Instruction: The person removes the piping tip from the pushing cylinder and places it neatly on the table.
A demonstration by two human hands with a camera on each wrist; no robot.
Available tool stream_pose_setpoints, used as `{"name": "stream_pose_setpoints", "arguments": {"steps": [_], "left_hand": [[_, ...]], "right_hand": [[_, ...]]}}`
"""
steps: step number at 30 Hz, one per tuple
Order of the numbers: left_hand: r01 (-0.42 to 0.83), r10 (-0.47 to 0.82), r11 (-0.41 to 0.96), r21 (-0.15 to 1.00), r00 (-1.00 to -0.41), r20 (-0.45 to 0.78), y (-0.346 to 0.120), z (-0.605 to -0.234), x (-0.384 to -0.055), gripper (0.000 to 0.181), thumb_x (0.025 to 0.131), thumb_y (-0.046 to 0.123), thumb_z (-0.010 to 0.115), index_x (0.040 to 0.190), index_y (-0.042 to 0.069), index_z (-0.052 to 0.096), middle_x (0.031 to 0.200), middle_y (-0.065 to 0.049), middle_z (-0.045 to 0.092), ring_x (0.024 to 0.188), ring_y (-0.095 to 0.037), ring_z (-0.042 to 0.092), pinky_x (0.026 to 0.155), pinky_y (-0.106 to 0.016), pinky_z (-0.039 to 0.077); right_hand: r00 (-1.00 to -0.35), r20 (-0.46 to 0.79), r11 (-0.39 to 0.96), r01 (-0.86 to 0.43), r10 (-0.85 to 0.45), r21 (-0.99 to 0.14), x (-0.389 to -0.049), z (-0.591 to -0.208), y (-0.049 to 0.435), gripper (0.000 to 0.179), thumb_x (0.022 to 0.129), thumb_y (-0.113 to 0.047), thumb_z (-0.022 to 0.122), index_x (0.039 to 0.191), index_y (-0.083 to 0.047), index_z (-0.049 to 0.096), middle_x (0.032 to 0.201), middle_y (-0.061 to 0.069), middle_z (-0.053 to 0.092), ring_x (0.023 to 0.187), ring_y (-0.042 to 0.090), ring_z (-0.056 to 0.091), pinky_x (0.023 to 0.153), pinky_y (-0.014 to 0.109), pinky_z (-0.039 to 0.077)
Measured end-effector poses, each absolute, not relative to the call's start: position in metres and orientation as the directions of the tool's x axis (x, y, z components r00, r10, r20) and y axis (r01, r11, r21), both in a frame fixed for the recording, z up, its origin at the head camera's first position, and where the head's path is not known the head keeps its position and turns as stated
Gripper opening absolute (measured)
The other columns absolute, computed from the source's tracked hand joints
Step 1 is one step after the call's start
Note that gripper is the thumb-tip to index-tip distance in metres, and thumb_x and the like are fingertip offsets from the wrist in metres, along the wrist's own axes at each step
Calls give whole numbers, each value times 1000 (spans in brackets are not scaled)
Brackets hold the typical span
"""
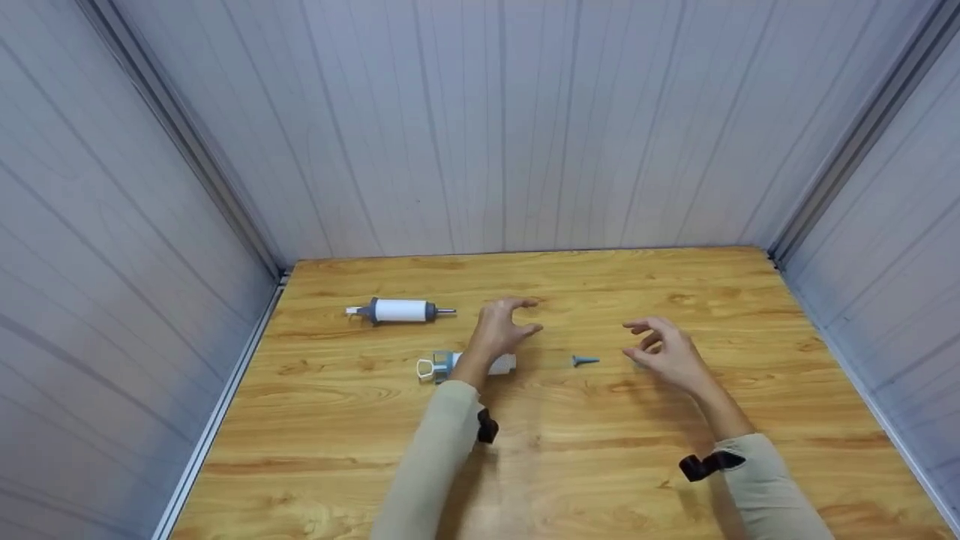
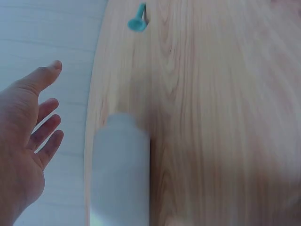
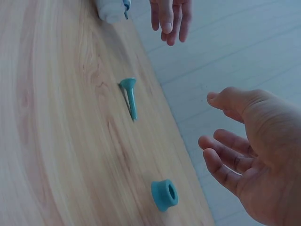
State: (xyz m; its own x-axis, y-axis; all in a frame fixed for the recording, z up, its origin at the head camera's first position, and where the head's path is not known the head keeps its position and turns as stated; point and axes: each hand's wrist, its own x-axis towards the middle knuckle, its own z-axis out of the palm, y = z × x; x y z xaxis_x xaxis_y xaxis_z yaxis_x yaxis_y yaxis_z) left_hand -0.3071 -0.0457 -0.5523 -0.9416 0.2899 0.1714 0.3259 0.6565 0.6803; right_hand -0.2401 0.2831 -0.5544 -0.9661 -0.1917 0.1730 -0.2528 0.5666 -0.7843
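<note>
My left hand (image 1: 498,330) hovers with thumb and fingers apart, its wrist passing over a white syringe-like barrel (image 2: 121,174) with a blue collar and a white loop handle (image 1: 426,368). Part of that barrel is hidden under the forearm in the head view. To the right, my right hand (image 1: 666,354) is held above the table, fingers loosely bent and nothing between them. A small blue nozzle (image 1: 585,361) lies between the two hands. Close below the right hand is a teal ring-shaped cap (image 3: 164,194), mostly hidden by the hand in the head view.
A second white barrel (image 1: 401,310) with grey ends and a thin metal tip lies farther back on the left. The wooden tabletop (image 1: 570,465) is bounded by a white panelled back wall (image 1: 465,135) and side walls with metal corner frames.
</note>
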Motion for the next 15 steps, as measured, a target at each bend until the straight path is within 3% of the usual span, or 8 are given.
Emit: {"name": "stream_pose_setpoints", "arguments": {"steps": [15], "left_hand": [[283, 240, 696, 660, -958, 157, -105, -544, -314, 45, 101, 23, 87, 143, 11, 77, 151, -16, 74, 150, -43, 62, 129, -60, 49]], "right_hand": [[-933, 230, 494, -344, -278, -799, -231, -539, 244, 35, 102, -8, 83, 136, -6, 76, 136, 19, 77, 100, 14, 75, 85, 21, 62]]}}
